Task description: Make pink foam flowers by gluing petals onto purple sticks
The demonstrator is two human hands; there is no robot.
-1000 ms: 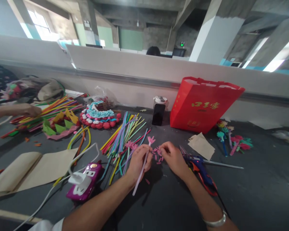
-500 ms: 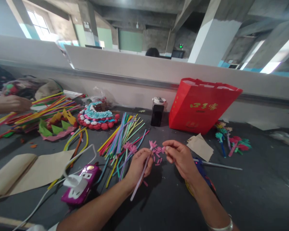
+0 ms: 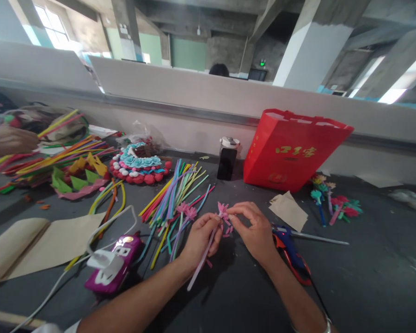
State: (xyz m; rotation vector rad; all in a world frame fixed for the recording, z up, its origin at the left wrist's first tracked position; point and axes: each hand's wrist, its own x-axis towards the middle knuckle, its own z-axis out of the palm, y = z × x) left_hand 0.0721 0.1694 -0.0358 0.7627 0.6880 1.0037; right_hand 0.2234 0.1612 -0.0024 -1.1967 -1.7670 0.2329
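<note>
Left hand [image 3: 201, 237] holds the pale stem [image 3: 201, 260] slanted, pink flower [image 3: 222, 209] on top; right hand [image 3: 251, 226], pinched narrow beside it, holds what I cannot tell. I would press lightly, stem kept still.

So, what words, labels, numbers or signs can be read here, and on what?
"口子窖", apparently: stylised gold characters on the red bag.
Its other print: too small or blurred to read.
Green sign at the back: too small.
Gold mark on the purple power strip: too blurred.
</note>
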